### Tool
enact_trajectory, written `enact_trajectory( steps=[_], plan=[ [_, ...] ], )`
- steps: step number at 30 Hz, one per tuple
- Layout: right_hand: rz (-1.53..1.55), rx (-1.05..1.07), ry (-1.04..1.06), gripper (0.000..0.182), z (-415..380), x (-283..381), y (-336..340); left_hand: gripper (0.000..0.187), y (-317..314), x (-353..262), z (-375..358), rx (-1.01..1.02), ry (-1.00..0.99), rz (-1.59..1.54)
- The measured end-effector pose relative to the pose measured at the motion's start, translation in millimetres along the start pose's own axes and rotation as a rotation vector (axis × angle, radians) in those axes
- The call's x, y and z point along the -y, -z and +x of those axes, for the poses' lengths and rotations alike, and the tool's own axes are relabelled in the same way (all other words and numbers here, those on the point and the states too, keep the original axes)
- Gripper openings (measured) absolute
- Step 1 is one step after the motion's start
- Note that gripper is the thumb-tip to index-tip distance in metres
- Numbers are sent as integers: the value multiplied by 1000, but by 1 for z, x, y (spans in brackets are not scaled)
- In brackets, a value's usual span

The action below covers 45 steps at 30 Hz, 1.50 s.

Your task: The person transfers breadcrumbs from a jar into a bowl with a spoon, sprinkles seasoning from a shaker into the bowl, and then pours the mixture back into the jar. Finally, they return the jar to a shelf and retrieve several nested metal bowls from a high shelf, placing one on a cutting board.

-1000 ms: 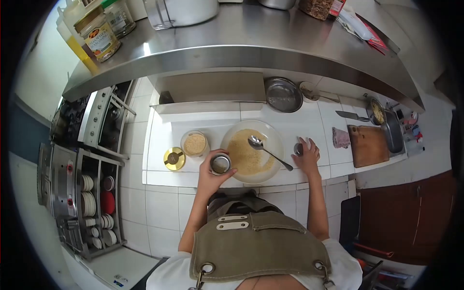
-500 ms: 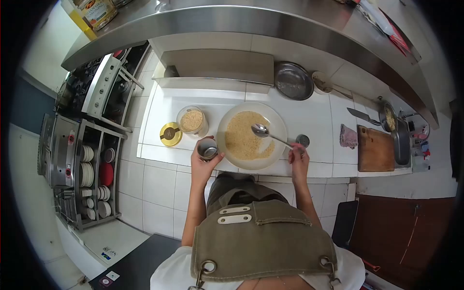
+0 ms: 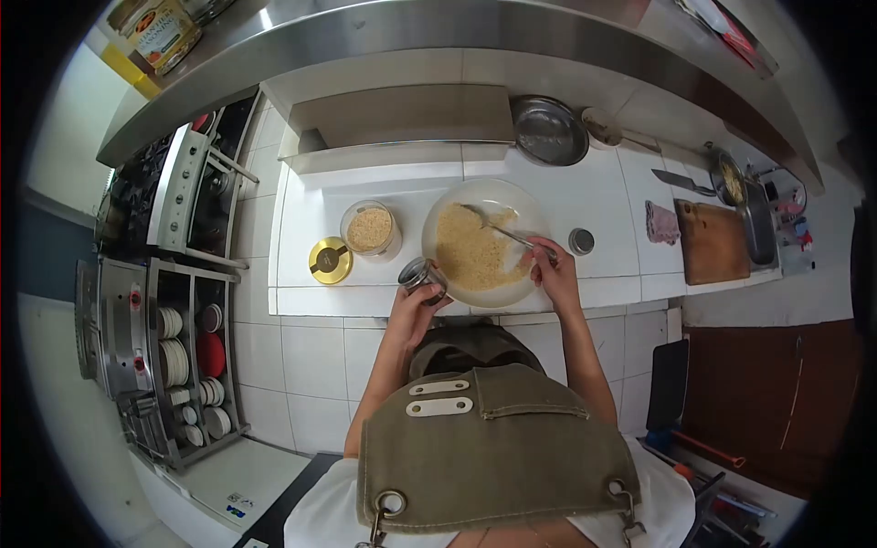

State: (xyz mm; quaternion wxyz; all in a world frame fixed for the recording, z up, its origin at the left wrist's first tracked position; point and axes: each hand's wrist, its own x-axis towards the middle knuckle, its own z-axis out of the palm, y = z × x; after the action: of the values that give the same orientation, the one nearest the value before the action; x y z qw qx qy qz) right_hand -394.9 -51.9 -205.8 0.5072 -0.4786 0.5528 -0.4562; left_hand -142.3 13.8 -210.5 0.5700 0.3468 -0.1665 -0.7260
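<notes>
My left hand (image 3: 417,309) is wrapped round a small, shiny, open-topped jar (image 3: 420,273), tilted beside the near left rim of a wide pale plate (image 3: 533,208). Light brown crumbs (image 3: 464,256) cover much of the plate. My right hand (image 3: 556,270) grips the handle of a metal spoon (image 3: 508,235), whose bowl is down in the crumbs and partly hidden. To the plate's left are a clear jar of crumbs (image 3: 371,229) and its gold-coloured lid (image 3: 330,261). A small round dark-topped lid (image 3: 581,241) lies right of my right hand.
At the back of the white counter (image 3: 603,196) stand a dark metal pan (image 3: 549,131) and a light cup (image 3: 601,127). Rightward are a knife (image 3: 681,182), a pink cloth (image 3: 662,223) and a wooden cutting board (image 3: 713,243). A steel shelf (image 3: 411,46) overhangs the counter.
The spoon's bowl has gone from above the plate down into the crumbs. My left hand has moved right, nearer the plate, and the small jar is more tilted. The view has shifted slightly.
</notes>
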Motion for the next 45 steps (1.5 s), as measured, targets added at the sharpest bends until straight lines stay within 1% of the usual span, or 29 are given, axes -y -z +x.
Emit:
enact_trajectory(
  steps=[2,4,6,8,10,12,13,14,15,16,18,19,20,22,23,24,26,27,29,30,32,34,36,38,41,44,45],
  plan=[
    [-15,57,-60,23,-17,3,-4,44,-1,-3,0,11,20,24],
    [-5,50,-82,23,-38,3,-10,44,-4,-7,-2,16,40,45],
    [39,1,-140,23,-56,-1,-16,44,-6,-10,-2,29,41,36],
    [52,-11,-136,23,-74,-10,-19,43,-4,-9,-2,33,51,27],
    [119,-51,-216,25,-90,-6,-30,43,-1,-8,-1,35,62,18],
    [133,-79,-218,25,-96,-9,-37,44,2,-7,0,38,70,37],
    [199,-119,-240,26,-97,-8,-39,44,2,-7,0,36,75,35],
    [266,-158,-263,28,-98,-8,-41,46,0,-10,0,32,63,166],
    [261,-200,-275,32,-96,-2,-43,49,-2,-13,-1,30,48,300],
    [262,-201,-275,32,-94,-2,-42,49,-7,-16,-3,31,47,301],
    [207,-222,-142,33,-88,-1,-33,51,-17,-21,-4,48,16,513],
    [219,-243,-108,32,-84,-3,-28,52,-7,-11,2,45,-70,603],
    [219,-246,-102,32,-81,-1,-23,53,-10,-11,5,33,-156,695],
    [162,-299,-32,31,-74,7,-13,56,-18,-16,0,-83,-504,1293],
    [167,-320,3,31,-71,14,-9,52,-20,-17,1,-87,-544,1295],
    [165,-323,8,31,-67,19,-3,52,-24,-20,3,-82,-549,1292],
    [119,-334,37,32,-62,28,10,55,-32,-29,9,-57,-717,1376],
    [112,-332,58,32,-59,38,13,55,-30,-29,16,-59,-721,1372],
    [94,-333,75,32,-54,47,23,58,-27,-29,33,24,-666,1301],
    [79,-336,84,32,-52,52,27,58,-29,-30,38,20,-671,1294],
    [75,-353,88,32,-48,61,32,58,-34,-31,44,22,-764,1437],
    [130,-340,103,32,-45,70,36,59,-37,-31,51,29,-778,1472],
    [117,-329,113,32,-43,81,36,59,-38,-31,54,42,-790,1512],
    [60,-287,117,31,-40,92,35,61,-42,-30,56,67,-728,1505],
    [11,-256,100,30,-33,100,27,64,-42,-26,61,102,-737,1491],
    [-62,-224,68,30,-27,115,19,61,-45,-23,61,91,-773,1465],
    [-93,-176,87,29,-25,118,19,61,-45,-22,61,86,-772,1464]
  ],
)
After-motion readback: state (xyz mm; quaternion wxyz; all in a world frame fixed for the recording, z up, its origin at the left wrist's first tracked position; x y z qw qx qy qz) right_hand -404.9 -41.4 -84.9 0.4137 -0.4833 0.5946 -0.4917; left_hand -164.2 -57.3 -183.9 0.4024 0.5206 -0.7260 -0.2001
